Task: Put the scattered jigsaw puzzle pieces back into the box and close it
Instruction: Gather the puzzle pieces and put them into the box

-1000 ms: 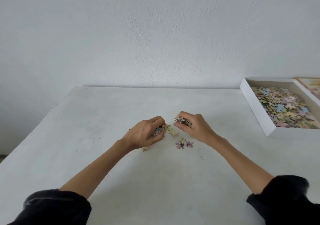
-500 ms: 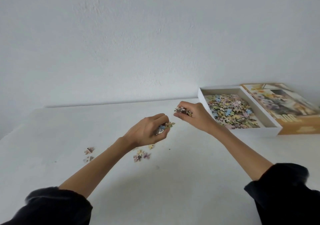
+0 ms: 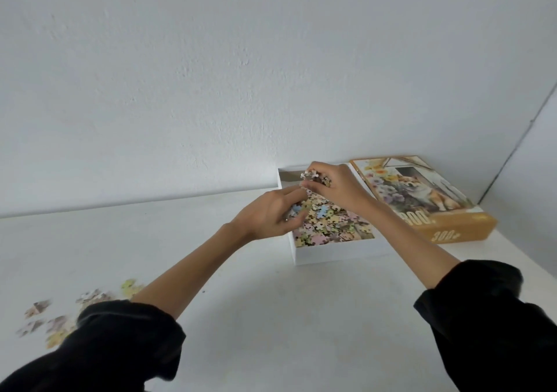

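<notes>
A white open box (image 3: 331, 256) stands on the table at the right, filled with many pastel puzzle pieces (image 3: 328, 225). My left hand (image 3: 271, 215) hovers over the box's left wall and grips a small bunch of pieces. My right hand (image 3: 334, 188) is above the box's far end, pinching another bunch of pieces (image 3: 313, 176) in its fingertips. Several loose pieces (image 3: 54, 316) lie scattered on the table at the near left, partly hidden by my left sleeve. The orange lid (image 3: 422, 201) with a dog picture lies right of the box.
The white table (image 3: 256, 301) meets a white wall at the back. A wall corner stands beyond the lid at the far right. The table's right edge runs close to the lid.
Both hands have carried their bunches of pieces to the right, from the table's middle to above the box. The view has turned right, so the loose pieces now sit at the near left.
</notes>
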The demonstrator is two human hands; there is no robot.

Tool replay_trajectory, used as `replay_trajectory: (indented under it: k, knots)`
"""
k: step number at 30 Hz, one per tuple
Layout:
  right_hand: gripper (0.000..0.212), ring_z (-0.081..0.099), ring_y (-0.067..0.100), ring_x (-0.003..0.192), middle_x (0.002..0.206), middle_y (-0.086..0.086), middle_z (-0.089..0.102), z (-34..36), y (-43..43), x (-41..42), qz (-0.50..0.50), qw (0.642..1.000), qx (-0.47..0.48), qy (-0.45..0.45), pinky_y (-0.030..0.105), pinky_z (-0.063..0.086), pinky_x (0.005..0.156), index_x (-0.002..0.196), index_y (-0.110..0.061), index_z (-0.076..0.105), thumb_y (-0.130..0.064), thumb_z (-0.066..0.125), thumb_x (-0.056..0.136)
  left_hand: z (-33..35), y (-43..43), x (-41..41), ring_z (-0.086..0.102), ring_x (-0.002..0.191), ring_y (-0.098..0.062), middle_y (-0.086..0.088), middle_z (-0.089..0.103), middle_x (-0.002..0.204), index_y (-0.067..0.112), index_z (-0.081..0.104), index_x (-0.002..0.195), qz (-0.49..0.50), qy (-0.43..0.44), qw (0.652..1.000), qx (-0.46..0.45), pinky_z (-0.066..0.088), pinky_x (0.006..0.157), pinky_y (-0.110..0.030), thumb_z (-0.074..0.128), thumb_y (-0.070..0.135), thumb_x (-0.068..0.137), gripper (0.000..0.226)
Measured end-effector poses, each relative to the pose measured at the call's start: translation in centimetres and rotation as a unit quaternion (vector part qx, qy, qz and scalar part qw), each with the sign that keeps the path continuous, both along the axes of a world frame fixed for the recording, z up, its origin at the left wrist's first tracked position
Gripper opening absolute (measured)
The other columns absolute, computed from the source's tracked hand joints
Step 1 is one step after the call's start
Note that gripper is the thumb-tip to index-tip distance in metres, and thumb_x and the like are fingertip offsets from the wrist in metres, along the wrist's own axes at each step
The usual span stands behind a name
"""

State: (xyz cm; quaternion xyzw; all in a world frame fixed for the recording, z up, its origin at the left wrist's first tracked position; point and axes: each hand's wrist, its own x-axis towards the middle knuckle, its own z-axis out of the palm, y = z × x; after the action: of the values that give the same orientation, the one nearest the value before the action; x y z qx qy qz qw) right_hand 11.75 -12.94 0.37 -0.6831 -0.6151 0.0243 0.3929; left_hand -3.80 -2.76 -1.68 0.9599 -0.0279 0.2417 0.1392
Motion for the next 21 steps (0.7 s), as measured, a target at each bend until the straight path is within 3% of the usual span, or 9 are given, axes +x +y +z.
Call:
replay_trajectory:
  k: [2, 6, 10, 12, 15, 18, 21]
  knots:
    - [0.022, 0.039, 0.005, 0.038, 0.054, -0.004, 0.052, -0.1, -0.2, 1.6, -0.005, 1.000, 0.000, -0.003, 0.014, 0.026, 0.041, 0.091, -0.004, 0.061, -0.024, 0.063, 0.084, -0.1, -0.5, 2.1, 0.038, 0.061, -0.015, 0.000, 0.045, 0.075, 0.002, 0.049, 0.086, -0.006, -0.001, 1.000, 0.007, 0.030, 0.052, -0.026, 0.043, 0.030, 0.088, 0.029]
    - [0.021, 0.044, 0.002, 0.044, 0.055, -0.012, 0.049, -1.5, 0.0, 4.6, -0.019, 1.000, -0.006, 0.001, 0.014, 0.030, 0.045, 0.086, -0.006, 0.061, -0.027, 0.062, 0.085, -1.2, -1.0, 5.3, 0.029, 0.060, -0.010, 0.000, 0.040, 0.071, 0.002, 0.048, 0.081, 0.005, -0.001, 1.000, -0.009, 0.020, 0.054, -0.020, 0.046, 0.026, 0.088, 0.025]
    - [0.033, 0.039, 0.001, 0.047, 0.056, -0.010, 0.046, -4.6, 1.3, 6.6, -0.138, 0.989, -0.046, -0.019, 0.017, 0.028, 0.045, 0.101, -0.007, 0.061, -0.037, 0.057, 0.088, -4.1, -0.8, 7.2, 0.042, 0.061, -0.017, -0.004, 0.053, 0.080, 0.007, 0.051, 0.087, 0.099, 0.041, 0.994, 0.017, 0.029, 0.055, -0.026, 0.054, 0.030, 0.089, 0.023]
    - [0.035, 0.047, 0.007, 0.055, 0.066, -0.004, 0.056, -6.0, 1.6, 7.1, -0.158, 0.985, -0.073, -0.020, 0.027, 0.037, 0.053, 0.105, -0.013, 0.060, -0.042, 0.056, 0.087, -4.8, -0.7, 7.5, 0.050, 0.068, -0.016, 0.000, 0.057, 0.093, 0.013, 0.054, 0.096, 0.145, 0.054, 0.988, 0.025, 0.032, 0.055, -0.025, 0.055, 0.037, 0.088, 0.025]
    - [0.032, 0.058, 0.019, 0.082, 0.087, 0.005, 0.064, -7.6, 1.8, 7.9, -0.142, 0.987, -0.079, -0.002, 0.036, 0.049, 0.072, 0.098, -0.011, 0.063, -0.039, 0.063, 0.082, -4.9, -0.3, 7.6, 0.056, 0.085, -0.015, 0.000, 0.057, 0.100, 0.017, 0.057, 0.100, 0.141, 0.061, 0.988, 0.025, 0.036, 0.058, -0.023, 0.058, 0.037, 0.086, 0.024]
    - [0.020, 0.059, 0.020, 0.093, 0.093, 0.001, 0.067, -7.9, 2.1, 8.5, -0.132, 0.989, -0.069, 0.023, 0.037, 0.047, 0.083, 0.088, -0.020, 0.065, -0.038, 0.066, 0.079, -4.8, -0.2, 7.8, 0.054, 0.086, -0.013, -0.001, 0.059, 0.100, 0.016, 0.061, 0.097, 0.124, 0.067, 0.990, 0.019, 0.030, 0.059, -0.016, 0.057, 0.036, 0.088, 0.023]
    - [0.027, 0.049, 0.021, 0.105, 0.102, 0.002, 0.061, -7.7, 1.9, 8.3, -0.139, 0.987, -0.078, 0.000, 0.034, 0.037, 0.087, 0.096, -0.021, 0.064, -0.044, 0.054, 0.086, -5.1, -0.4, 8.3, 0.052, 0.088, -0.013, -0.003, 0.058, 0.101, 0.014, 0.063, 0.097, 0.118, 0.079, 0.990, 0.005, 0.031, 0.062, -0.017, 0.054, 0.032, 0.090, 0.021]
